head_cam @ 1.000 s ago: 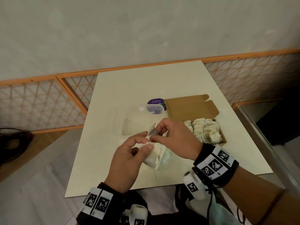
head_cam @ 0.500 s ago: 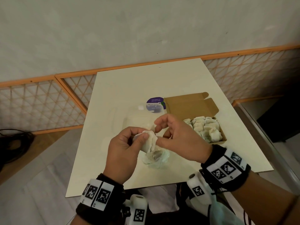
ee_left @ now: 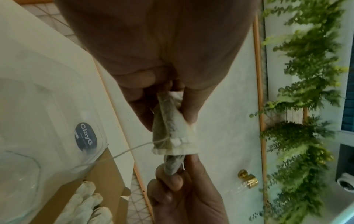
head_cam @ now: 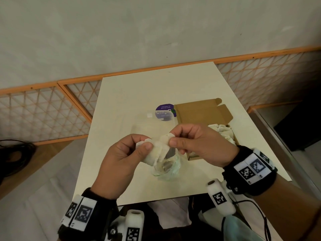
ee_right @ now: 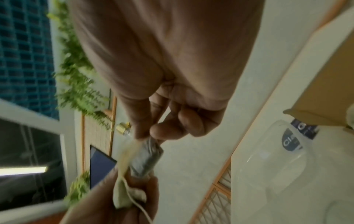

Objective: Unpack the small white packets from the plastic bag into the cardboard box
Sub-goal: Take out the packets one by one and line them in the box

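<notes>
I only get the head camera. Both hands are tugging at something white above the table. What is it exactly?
Observer: The left wrist view shows a small white packet made of thin paper, with dark filling visible through it.
Visitor: Is anything hanging off it?
Observer: Yes, a fine thread trails from its lower end toward the table side.
Visitor: And that dark sticker near the box, what does it say?
Observer: Seen from the left wrist, the label on the clear plastic reads ClayG.
</notes>
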{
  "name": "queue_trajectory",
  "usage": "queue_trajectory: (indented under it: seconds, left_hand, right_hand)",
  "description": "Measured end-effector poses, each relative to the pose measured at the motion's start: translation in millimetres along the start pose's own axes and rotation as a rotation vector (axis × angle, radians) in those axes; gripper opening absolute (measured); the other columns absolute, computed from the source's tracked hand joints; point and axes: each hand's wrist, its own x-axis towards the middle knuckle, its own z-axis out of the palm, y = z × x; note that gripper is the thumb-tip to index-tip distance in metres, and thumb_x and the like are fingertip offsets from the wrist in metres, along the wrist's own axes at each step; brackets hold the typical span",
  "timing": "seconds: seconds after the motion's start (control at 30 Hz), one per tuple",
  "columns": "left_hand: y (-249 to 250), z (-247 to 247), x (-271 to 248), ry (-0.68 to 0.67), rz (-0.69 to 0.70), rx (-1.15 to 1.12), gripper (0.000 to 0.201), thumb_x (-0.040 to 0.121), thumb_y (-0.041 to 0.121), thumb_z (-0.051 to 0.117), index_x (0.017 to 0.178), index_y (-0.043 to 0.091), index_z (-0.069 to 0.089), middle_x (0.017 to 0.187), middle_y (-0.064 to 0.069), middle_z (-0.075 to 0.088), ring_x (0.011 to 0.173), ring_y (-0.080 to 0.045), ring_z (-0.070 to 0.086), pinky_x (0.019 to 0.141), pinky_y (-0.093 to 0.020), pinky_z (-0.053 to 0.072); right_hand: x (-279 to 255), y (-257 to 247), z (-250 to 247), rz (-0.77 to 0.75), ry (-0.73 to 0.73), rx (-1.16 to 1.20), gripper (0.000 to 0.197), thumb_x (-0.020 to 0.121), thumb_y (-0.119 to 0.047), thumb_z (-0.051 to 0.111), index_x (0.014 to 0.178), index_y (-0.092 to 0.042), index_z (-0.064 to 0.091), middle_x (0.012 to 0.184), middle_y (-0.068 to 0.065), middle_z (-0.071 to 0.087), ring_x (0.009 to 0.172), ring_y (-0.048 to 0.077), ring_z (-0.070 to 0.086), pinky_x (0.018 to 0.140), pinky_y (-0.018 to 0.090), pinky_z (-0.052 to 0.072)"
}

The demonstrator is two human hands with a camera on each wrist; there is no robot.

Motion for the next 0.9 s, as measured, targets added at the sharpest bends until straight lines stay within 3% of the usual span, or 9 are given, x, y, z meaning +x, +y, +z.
queue_trajectory:
  seconds: [0.13,0.2,0.23,0.4,0.53,0.6,0.67,0.77,0.9]
  left_hand:
    - [-2,1,1,-0.031,-0.013,-0.046,0.016,0.087,0.029,0.076,0.093,0.015,0.074,0.093,-0.006,0.074,0.088,-0.017,0.065,0.086,-0.034,0.05]
    - [-6,7,0,-0.065,-0.036,-0.047,0.02,0.084,0.033,0.075,0.092,0.015,0.075,0.092,-0.006,0.074,0.086,-0.017,0.065,0.083,-0.032,0.051]
    - [-7,10,-1,-0.08,-0.051,-0.045,0.016,0.084,0.03,0.076,0.091,0.016,0.075,0.09,-0.004,0.074,0.085,-0.016,0.064,0.082,-0.031,0.051]
    - [-13,18,-10,-0.16,-0.086,-0.012,0.01,0.086,0.021,0.072,0.091,0.014,0.076,0.097,-0.002,0.076,0.091,-0.014,0.068,0.081,-0.024,0.055]
    - [-11,14,-9,-0.073,-0.025,0.018,0.003,0.084,0.021,0.079,0.086,0.019,0.078,0.129,0.008,0.068,0.136,-0.003,0.051,0.105,-0.029,0.044]
    - [-9,13,-4,-0.005,0.002,0.0,0.003,0.084,0.022,0.08,0.083,0.024,0.078,0.13,0.012,0.068,0.141,-0.002,0.046,0.107,-0.027,0.042]
    - [-8,15,3,0.056,0.0,-0.055,0.007,0.082,0.026,0.085,0.083,0.027,0.078,0.123,0.008,0.071,0.132,-0.007,0.057,0.1,-0.025,0.047]
    - [-12,18,8,0.08,0.013,-0.073,0.016,0.082,0.03,0.079,0.09,0.018,0.075,0.105,-0.006,0.075,0.103,-0.019,0.067,0.094,-0.034,0.051]
    - [-17,21,7,0.062,-0.019,-0.088,0.014,0.092,0.019,0.072,0.095,0.006,0.07,0.095,-0.02,0.075,0.086,-0.026,0.069,0.082,-0.034,0.054]
  right_hand:
    - [1,-3,-2,0.022,-0.031,0.329,0.007,0.093,-0.009,0.068,0.097,-0.004,0.065,0.123,0.028,0.061,0.063,0.009,0.054,0.056,0.019,0.038]
    - [3,-4,0,0.006,-0.034,0.436,0.01,0.094,-0.008,0.068,0.095,-0.011,0.059,0.135,0.047,0.042,0.059,0.01,0.053,0.056,0.022,0.037]
    - [5,-4,1,-0.001,-0.032,0.481,0.013,0.092,-0.01,0.07,0.094,-0.013,0.058,0.126,0.051,0.036,0.057,0.01,0.052,0.056,0.023,0.036]
    - [16,-4,1,-0.011,0.152,0.34,0.024,0.092,-0.013,0.074,0.108,-0.003,0.058,0.096,0.027,0.055,0.051,0.012,0.043,0.052,0.024,0.034]
    - [19,-3,2,-0.032,0.291,0.063,0.013,0.096,-0.008,0.069,0.1,0.001,0.06,0.067,0.004,0.063,0.051,0.013,0.045,0.051,0.018,0.039]
    - [19,0,6,-0.027,0.29,-0.038,0.016,0.097,-0.011,0.07,0.102,0.001,0.06,0.062,-0.003,0.062,0.053,0.014,0.049,0.056,0.02,0.043]
    - [16,1,12,-0.022,0.283,-0.066,0.016,0.096,-0.013,0.071,0.102,-0.001,0.061,0.062,-0.005,0.064,0.053,0.014,0.052,0.059,0.021,0.046]
    - [12,1,24,-0.014,0.258,-0.07,0.013,0.096,-0.016,0.071,0.099,-0.006,0.063,0.067,0.006,0.07,0.058,0.018,0.062,0.058,0.022,0.047]
    - [7,11,32,-0.017,0.184,-0.037,0.012,0.1,-0.015,0.066,0.103,-0.003,0.065,0.078,0.015,0.074,0.068,0.022,0.068,0.065,0.04,0.055]
